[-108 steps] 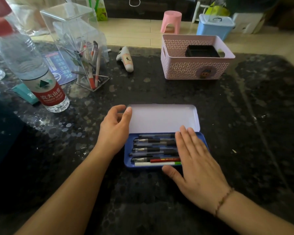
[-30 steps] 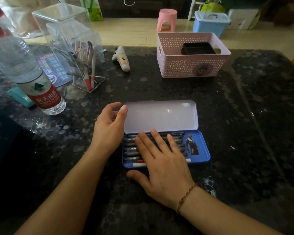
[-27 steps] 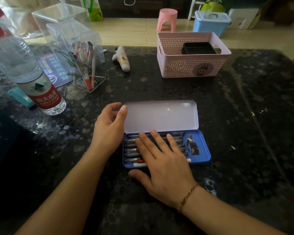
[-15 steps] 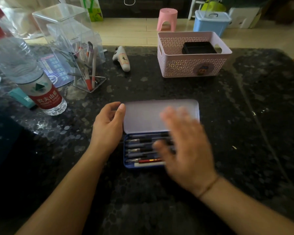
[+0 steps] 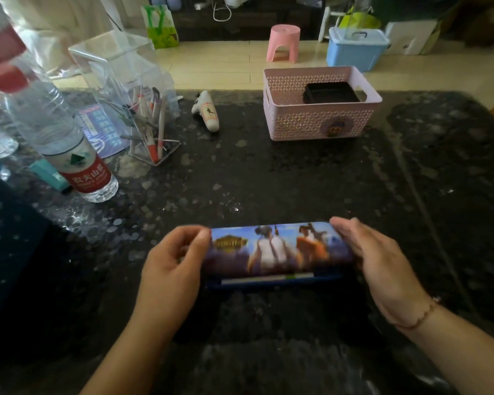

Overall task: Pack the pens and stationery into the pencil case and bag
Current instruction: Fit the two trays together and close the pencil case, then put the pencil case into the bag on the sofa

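Dark speckled stone forms the surface, with pale floor, a pink stool and a blue lidded box beyond its far edge. Near the middle of the near edge lies the pencil case, and it looks different from half a second ago: then the lid stood back and the row of pens showed in the blue tray, now the printed lid is swung down over them, with only a thin gap at the front where a pale pen still shows. The left hand grips the case's left end, its fingers curled round the lid's edge; the right hand, which was sweeping above the pens, now holds the right end with fingers bent over the lid's far corner. Motion blur leaves it unclear whether the lid has latched.

For the task, this suggests the pens are packed and closing is nearly done; a final press should seat the lid before the case goes on to a bag, which is not clearly in view. Several pens remain in the clear acrylic holder toward the far left corner, beside a water bottle. A pink perforated basket stands near the far edge.
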`<state>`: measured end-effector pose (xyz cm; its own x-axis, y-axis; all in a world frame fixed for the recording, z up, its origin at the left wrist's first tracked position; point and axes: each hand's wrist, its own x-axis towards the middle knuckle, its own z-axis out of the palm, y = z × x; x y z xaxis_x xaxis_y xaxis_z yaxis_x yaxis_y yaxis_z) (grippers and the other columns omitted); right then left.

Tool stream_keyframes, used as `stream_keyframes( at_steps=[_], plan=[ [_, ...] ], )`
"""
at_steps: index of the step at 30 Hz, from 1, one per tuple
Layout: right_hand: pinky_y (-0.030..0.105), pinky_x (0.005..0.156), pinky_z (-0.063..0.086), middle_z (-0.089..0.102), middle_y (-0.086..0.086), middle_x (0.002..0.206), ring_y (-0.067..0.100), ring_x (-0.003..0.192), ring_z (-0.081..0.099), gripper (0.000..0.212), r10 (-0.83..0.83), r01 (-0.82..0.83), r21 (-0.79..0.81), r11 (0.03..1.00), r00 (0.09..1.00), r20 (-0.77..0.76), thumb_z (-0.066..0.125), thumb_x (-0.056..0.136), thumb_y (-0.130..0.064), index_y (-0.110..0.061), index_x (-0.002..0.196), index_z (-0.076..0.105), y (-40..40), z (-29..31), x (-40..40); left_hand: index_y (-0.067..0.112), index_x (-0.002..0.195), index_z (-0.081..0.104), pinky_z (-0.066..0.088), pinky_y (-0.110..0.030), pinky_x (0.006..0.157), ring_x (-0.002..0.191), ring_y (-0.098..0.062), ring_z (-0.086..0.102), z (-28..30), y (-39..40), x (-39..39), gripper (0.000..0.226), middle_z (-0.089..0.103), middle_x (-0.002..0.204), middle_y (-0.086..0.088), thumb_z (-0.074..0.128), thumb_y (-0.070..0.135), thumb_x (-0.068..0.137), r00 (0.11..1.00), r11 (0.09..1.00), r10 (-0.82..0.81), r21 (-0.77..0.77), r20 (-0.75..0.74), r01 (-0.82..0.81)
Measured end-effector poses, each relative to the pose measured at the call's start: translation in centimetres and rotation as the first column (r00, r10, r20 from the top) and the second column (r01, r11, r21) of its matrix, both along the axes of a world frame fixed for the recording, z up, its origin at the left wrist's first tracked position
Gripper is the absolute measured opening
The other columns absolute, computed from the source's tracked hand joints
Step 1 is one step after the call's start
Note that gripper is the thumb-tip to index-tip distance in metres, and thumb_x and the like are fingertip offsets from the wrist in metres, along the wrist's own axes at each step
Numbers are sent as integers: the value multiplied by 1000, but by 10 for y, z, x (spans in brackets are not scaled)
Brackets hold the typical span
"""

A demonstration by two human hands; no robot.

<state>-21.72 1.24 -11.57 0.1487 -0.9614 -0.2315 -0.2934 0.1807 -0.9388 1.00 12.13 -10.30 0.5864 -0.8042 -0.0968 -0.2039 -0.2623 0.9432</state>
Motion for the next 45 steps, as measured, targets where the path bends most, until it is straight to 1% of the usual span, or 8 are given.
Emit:
stream_keyframes(
  at_steps=[4,8,14,21,26,30,34,45],
  plan=[
    [22,95,42,53,-13,131,-1,118,49,42,103,-145,-94,985,928,-359,61,89,-33,-30,130,52,8,-7,-5,29,108,64,40,-15,72,86,-1,59,-17,11,-4,27,64,101,9,67,35,82,946,979,-88,203,313,24],
    [38,115,9,24,-8,154,13,144,8,64,128,-268,-111,957,733,-668,53,88,-50,-34,145,28,15,-9,-2,30,134,44,46,-30,88,108,-10,55,-17,9,-11,60,56,126,8,67,45,81,905,912,-198,408,377,29],
    [44,117,-2,14,-15,156,12,144,-9,68,126,-270,-93,958,694,-709,43,88,-60,-40,147,16,13,-22,-3,37,107,61,43,-29,71,84,-4,53,-18,2,-7,33,59,102,12,69,49,77,895,882,-212,471,393,2],
    [45,118,6,16,-2,158,22,146,-4,63,78,-126,-6,992,651,-755,45,89,-55,-22,143,38,14,-18,13,34,112,66,44,-42,94,110,-25,53,-22,8,-11,41,60,118,1,65,55,77,930,870,-152,491,335,-35],
    [35,117,7,21,-1,156,16,145,-5,52,-73,41,-76,996,866,-494,55,91,-35,-14,138,44,27,-12,17,31,125,60,47,-31,92,105,-10,62,-21,9,-32,42,69,110,12,67,31,84,986,970,41,232,163,-79],
    [30,97,42,59,-6,122,11,116,53,45,-161,166,27,986,977,-141,62,90,-24,-20,133,50,-9,6,6,27,115,65,57,-33,82,89,-11,71,1,-34,-33,33,76,94,5,68,12,86,982,992,54,122,-182,-32],
    [40,70,57,74,-3,95,15,86,70,31,-205,133,214,968,910,361,64,85,-3,-20,111,62,-74,75,-10,18,113,64,57,-31,58,77,-25,72,68,-95,-27,36,75,92,-13,67,0,82,879,998,61,49,-472,-43],
    [45,66,57,71,10,103,27,88,68,62,-353,252,277,927,832,428,82,61,-21,-12,118,60,-117,366,-189,0,108,69,52,-49,90,100,-40,66,378,-187,-145,36,70,108,-22,70,6,72,768,899,-308,91,-561,428]
  ],
)
